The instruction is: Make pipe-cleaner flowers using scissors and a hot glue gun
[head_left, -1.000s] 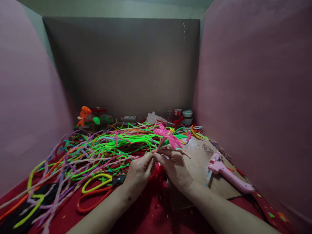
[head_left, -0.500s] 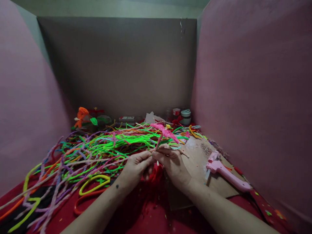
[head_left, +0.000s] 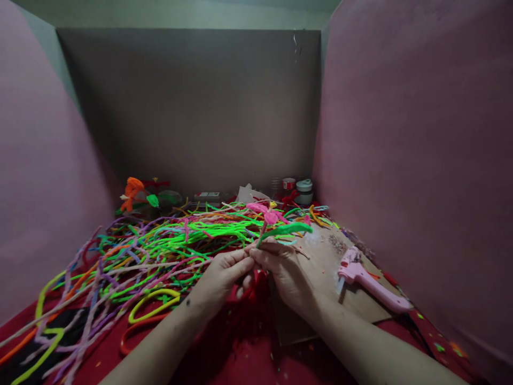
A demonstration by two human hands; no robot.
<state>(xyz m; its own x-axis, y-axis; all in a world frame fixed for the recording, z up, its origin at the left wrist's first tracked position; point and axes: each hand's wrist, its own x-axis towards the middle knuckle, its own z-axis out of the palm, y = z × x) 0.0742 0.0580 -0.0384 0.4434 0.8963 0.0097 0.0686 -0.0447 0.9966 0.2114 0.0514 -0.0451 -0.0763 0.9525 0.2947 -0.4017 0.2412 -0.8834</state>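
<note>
Left hand (head_left: 224, 271) and right hand (head_left: 284, 270) meet, both pinching! Left forearm (head_left: 154, 342) angles in from near left, right forearm (head_left: 372, 342) from near right.

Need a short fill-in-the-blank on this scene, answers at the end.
The left hand and right hand pinch the stem of a ____ flower.
The long leaf beside that stem is ____.
The scissors' handles are red and ____.
The glue gun lies to the ____ of both hands.
Missing words: pink; green; yellow; right.
</note>
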